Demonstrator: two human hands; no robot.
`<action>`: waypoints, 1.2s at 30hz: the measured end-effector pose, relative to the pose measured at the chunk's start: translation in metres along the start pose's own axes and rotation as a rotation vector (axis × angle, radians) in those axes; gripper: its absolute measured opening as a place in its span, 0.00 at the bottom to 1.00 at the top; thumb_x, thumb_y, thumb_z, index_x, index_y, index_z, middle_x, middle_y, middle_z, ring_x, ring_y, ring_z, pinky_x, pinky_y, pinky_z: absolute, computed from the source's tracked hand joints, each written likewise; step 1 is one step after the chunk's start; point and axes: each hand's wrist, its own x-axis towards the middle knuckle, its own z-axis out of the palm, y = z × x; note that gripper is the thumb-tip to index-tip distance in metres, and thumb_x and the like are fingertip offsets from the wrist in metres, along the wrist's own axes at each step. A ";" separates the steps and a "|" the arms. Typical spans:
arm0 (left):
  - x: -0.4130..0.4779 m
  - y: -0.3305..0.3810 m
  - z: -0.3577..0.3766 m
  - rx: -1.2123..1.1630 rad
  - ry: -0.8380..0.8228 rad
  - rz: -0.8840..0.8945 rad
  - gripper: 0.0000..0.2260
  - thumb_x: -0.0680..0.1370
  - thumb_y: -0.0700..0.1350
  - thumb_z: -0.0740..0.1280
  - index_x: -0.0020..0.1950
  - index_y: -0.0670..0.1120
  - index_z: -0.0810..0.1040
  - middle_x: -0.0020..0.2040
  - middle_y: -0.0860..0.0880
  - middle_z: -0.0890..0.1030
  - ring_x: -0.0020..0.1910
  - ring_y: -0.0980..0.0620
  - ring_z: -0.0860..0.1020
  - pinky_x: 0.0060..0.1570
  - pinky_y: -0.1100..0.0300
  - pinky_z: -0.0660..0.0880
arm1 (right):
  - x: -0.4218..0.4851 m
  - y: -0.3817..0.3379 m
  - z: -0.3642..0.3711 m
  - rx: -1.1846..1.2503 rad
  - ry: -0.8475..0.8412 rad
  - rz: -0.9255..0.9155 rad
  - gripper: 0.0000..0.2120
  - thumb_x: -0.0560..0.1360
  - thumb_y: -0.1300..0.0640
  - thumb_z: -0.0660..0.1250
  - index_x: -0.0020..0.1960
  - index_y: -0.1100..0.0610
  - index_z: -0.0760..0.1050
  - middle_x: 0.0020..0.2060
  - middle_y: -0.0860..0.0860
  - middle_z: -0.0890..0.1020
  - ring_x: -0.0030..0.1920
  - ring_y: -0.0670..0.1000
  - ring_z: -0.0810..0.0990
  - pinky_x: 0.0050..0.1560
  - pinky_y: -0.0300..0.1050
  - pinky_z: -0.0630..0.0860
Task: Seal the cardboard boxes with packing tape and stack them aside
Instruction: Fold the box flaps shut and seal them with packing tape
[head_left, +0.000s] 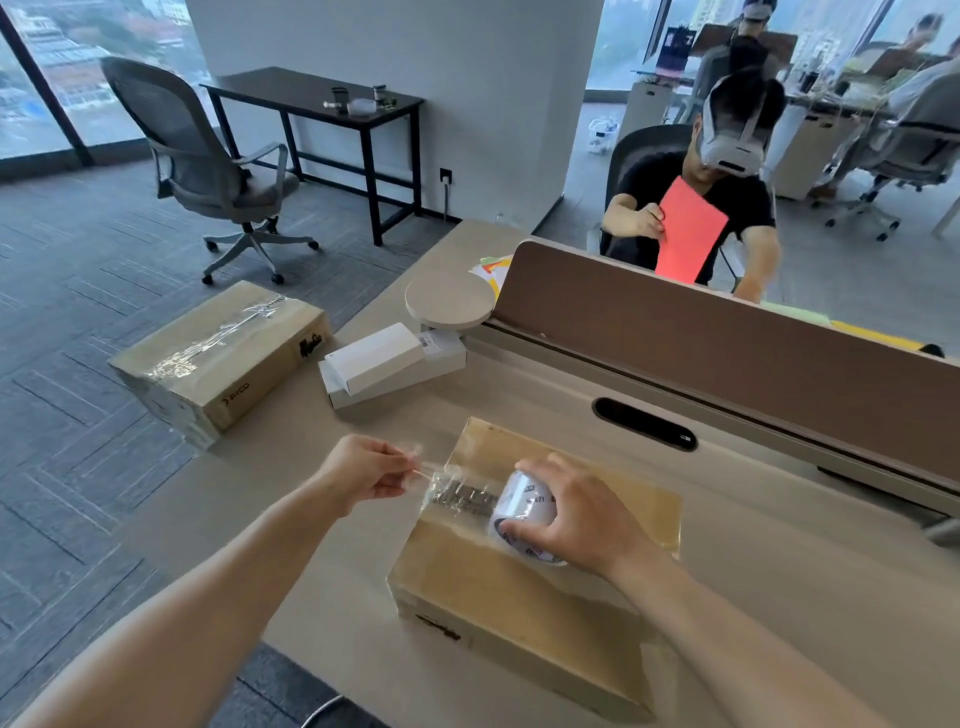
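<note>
A brown cardboard box (524, 618) lies on the desk in front of me. My right hand (576, 514) grips a roll of clear packing tape (522, 512) resting on the box's top. My left hand (363, 470) pinches the free end of the tape strip (447, 488), stretched out past the box's left edge. A second brown box (218, 358), with clear tape along its top seam, sits at the desk's left corner.
Two stacked white boxes (389, 361) and a round beige disc (449, 301) lie behind my box. A brown desk divider (727, 353) runs along the right. A person with a red sheet sits beyond it. An office chair (208, 161) stands on the floor to the left.
</note>
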 end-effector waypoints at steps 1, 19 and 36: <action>0.000 0.002 -0.006 -0.020 -0.005 0.001 0.05 0.75 0.34 0.73 0.48 0.34 0.81 0.40 0.39 0.85 0.34 0.48 0.83 0.36 0.58 0.82 | 0.000 0.001 -0.002 -0.035 -0.019 0.015 0.35 0.66 0.32 0.70 0.68 0.46 0.70 0.52 0.41 0.73 0.51 0.43 0.74 0.52 0.38 0.73; 0.030 -0.020 -0.025 0.047 0.100 -0.048 0.09 0.81 0.45 0.68 0.49 0.41 0.84 0.44 0.46 0.85 0.34 0.53 0.77 0.42 0.58 0.76 | 0.053 -0.052 0.010 -0.364 -0.204 0.170 0.18 0.68 0.45 0.70 0.53 0.56 0.77 0.50 0.51 0.78 0.52 0.54 0.79 0.45 0.45 0.71; 0.052 -0.112 0.048 -0.215 0.061 -0.147 0.06 0.78 0.43 0.71 0.54 0.48 0.84 0.42 0.52 0.86 0.38 0.55 0.83 0.34 0.65 0.78 | 0.054 -0.047 0.021 -0.332 -0.133 0.140 0.22 0.70 0.45 0.68 0.59 0.54 0.73 0.53 0.49 0.76 0.56 0.53 0.76 0.52 0.46 0.72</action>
